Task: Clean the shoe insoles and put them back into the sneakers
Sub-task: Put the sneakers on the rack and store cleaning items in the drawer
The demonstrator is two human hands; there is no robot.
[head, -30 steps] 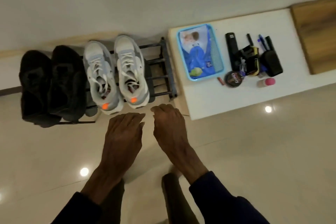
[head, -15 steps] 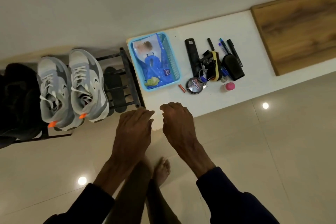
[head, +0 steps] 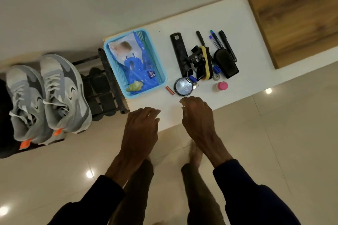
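Two grey and white sneakers [head: 54, 95] with orange heel tabs stand side by side on a black shoe rack [head: 108, 86] at the left. Their insoles are not visible. A light blue basket [head: 161, 67] holding a pack of wet wipes [head: 135, 60] sits on the white low table [head: 228, 23]. A yellow-edged brush [head: 206, 64] lies among the dark items to its right. My left hand [head: 141, 129] hovers palm down over the table's front edge, fingers loosely apart, holding nothing. My right hand [head: 197, 117] hovers beside it, just below a round tin [head: 183, 86], also empty.
Black shoes [head: 3, 115] fill the rack's far left. On the table lie a remote [head: 179, 53], pens [head: 217, 40], a black case [head: 226, 64], keys, a small pink-capped bottle [head: 220, 86] and a red battery [head: 169, 90]. A wooden panel [head: 296, 14] adjoins the table. My bare feet stand on glossy tiles.
The view has swung from the sneakers to the table, so both hands, which hovered before the shoe rack, now hover over the table's front edge. They hold nothing throughout.
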